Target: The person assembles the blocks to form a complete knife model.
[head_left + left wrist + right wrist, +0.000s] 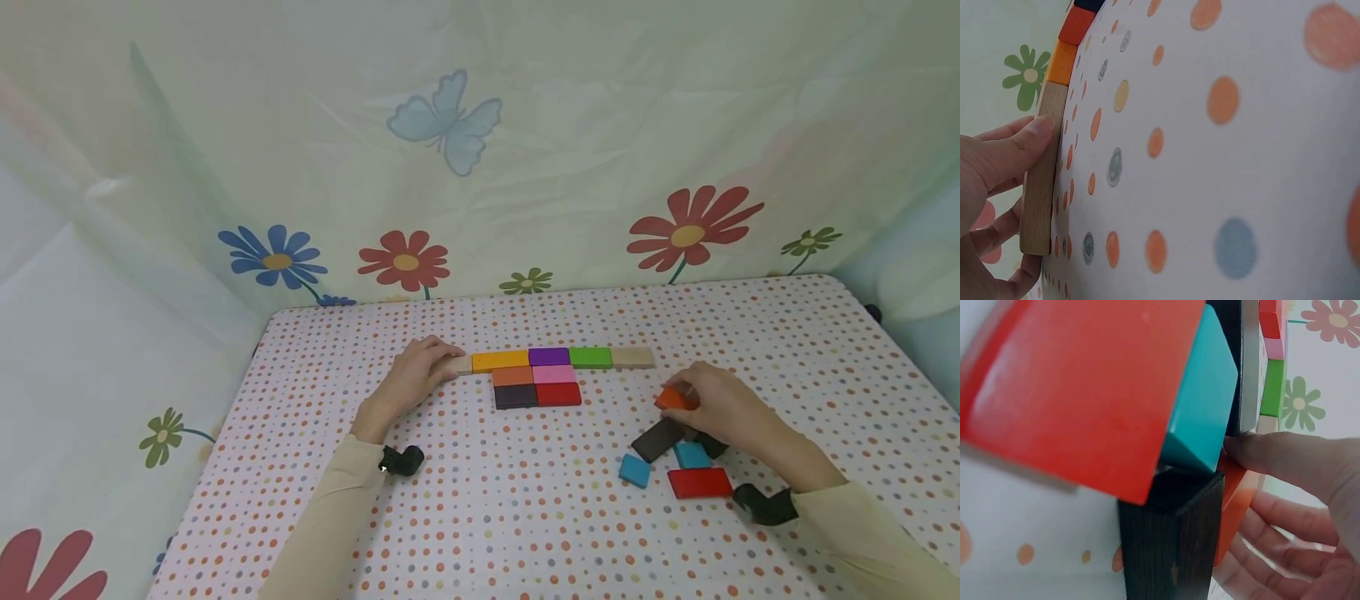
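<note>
My left hand (408,382) pinches a plain wooden block (1046,169) at the left end of a row. Its thumb lies on one face, with fingers round the far side and end. Along the row follow a yellow block (500,361), a purple block (549,357), a green block (591,357) and another wooden block (633,357). On the right, my right hand (723,404) holds an orange block (672,398) between thumb and fingers. Under and beside that hand lie a dark block (657,440), two blue blocks (634,471) and a red block (701,482).
Against the row's near side sit a brown-orange block (512,377) and a pink block (553,374), then a dark block (516,396) and a red block (558,394). The dotted tabletop (480,492) meets a flowered cloth (570,167) at the back.
</note>
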### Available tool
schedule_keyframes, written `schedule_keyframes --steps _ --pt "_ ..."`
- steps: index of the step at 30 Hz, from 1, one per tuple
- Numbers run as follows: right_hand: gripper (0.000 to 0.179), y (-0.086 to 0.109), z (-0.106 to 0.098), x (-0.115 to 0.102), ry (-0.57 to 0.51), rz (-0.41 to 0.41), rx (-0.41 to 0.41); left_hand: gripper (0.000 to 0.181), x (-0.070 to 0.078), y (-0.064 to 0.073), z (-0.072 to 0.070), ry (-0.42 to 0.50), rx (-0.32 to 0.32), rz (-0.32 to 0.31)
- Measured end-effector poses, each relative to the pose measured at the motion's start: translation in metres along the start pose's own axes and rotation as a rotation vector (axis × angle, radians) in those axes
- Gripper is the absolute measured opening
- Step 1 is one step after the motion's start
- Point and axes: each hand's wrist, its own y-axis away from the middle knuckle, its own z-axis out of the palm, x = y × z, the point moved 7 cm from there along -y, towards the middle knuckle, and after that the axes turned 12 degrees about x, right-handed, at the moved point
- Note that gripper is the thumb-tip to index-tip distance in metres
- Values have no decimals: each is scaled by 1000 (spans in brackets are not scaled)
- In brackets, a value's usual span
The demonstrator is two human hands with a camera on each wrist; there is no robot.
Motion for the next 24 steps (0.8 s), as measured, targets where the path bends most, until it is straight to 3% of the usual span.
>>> schedule_keyframes --steps 6,13,21,24 --pt "43 -1 -2 3 -1 45 -13 32 0 0 -1 1 -2 -2" --pt "42 -3 -7 -8 -5 2 14 32 -2 -1 2 4 -6 12" --pt "40 -14 -6 -64 -40 -130 78 32 -2 -1 1 7 -1 20" --pt "37 -18 -1 -95 -46 -233 108 32 -2 -1 1 8 1 18"
